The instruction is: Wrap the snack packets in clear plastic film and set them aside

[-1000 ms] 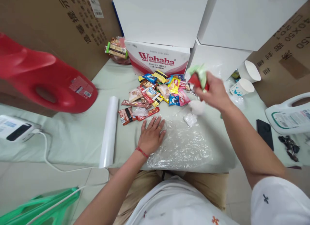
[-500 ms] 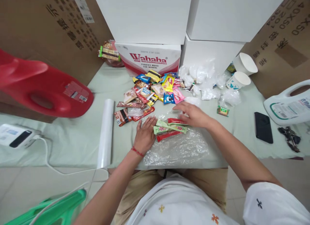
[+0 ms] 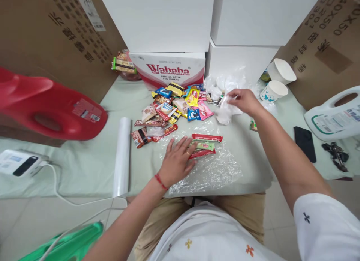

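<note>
My left hand [image 3: 179,159] lies with fingers spread over the left ends of some snack sticks. Among them are a red stick packet [image 3: 207,137] at the back and a green stick packet [image 3: 206,146] in front of it, on a sheet of clear plastic film [image 3: 205,176]. Farther back on the right, my right hand [image 3: 244,100] pinches a crumpled piece of clear plastic [image 3: 225,111], its fingertips partly hidden. Left of that plastic is a heap of wrapped snacks [image 3: 180,103] in several colours.
A roll of plastic film [image 3: 122,156] lies left of my hands. Behind the snacks stands a Wahaba carton [image 3: 173,69]. Paper cups [image 3: 274,91], a phone [image 3: 305,144] and a white jug [image 3: 334,114] are on the right; a red jug [image 3: 53,107] is on the left.
My right hand has moved from the snack sticks back and right to the crumpled plastic and taken hold of it. My left hand has shifted right over the sticks.
</note>
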Demonstrator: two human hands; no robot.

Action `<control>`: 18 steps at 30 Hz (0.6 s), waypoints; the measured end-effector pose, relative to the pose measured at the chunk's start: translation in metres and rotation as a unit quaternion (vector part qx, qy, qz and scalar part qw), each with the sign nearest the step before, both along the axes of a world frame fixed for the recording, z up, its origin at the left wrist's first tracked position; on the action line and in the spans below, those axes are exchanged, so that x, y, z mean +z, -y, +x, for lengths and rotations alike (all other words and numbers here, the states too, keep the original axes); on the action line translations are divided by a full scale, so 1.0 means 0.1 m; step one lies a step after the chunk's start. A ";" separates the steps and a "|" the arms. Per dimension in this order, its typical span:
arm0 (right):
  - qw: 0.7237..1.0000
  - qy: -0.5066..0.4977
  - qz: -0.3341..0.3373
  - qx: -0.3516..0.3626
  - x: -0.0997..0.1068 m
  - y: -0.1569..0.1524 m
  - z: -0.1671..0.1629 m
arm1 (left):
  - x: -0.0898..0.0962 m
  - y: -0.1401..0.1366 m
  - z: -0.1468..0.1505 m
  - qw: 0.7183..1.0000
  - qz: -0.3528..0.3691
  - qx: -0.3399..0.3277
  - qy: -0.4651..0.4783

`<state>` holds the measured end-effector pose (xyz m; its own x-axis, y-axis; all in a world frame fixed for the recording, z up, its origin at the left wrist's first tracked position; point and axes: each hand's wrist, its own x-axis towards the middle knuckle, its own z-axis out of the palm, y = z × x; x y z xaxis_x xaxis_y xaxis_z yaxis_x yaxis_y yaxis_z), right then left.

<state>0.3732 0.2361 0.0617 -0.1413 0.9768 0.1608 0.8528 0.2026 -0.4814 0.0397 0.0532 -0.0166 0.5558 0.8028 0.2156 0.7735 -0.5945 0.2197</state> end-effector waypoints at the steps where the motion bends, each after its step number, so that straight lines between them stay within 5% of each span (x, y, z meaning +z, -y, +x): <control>1: 0.999 0.020 0.021 -0.043 0.04 -0.04 0.02 | 0.00 -0.02 0.07 1.000 -0.017 -0.006 -0.022; 4: 0.994 0.063 0.064 -0.056 0.01 0.10 -0.12 | 0.02 -0.05 0.22 0.998 -0.031 0.011 -0.058; 7: 0.982 0.089 -0.025 0.163 -0.21 0.50 -0.44 | 0.09 -0.02 0.29 0.997 -0.009 0.015 -0.073; 9: 0.956 0.129 -0.105 0.243 -0.38 0.74 -0.64 | 0.14 0.01 0.30 0.997 -0.001 0.009 -0.081; 13: 0.946 0.188 -0.141 0.223 -0.54 0.92 -0.80 | 0.18 0.08 0.27 0.995 -0.015 0.009 -0.102; 18: 0.955 0.182 -0.094 0.212 -0.43 0.84 -0.72 | 0.09 0.16 0.18 0.997 -0.040 0.025 -0.066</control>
<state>0.3014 0.1526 0.0184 -0.5446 0.8257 -0.1471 0.8307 0.5069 -0.2303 0.0576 0.0377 -0.0077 0.5337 0.8421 0.0775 0.8273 -0.5390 0.1583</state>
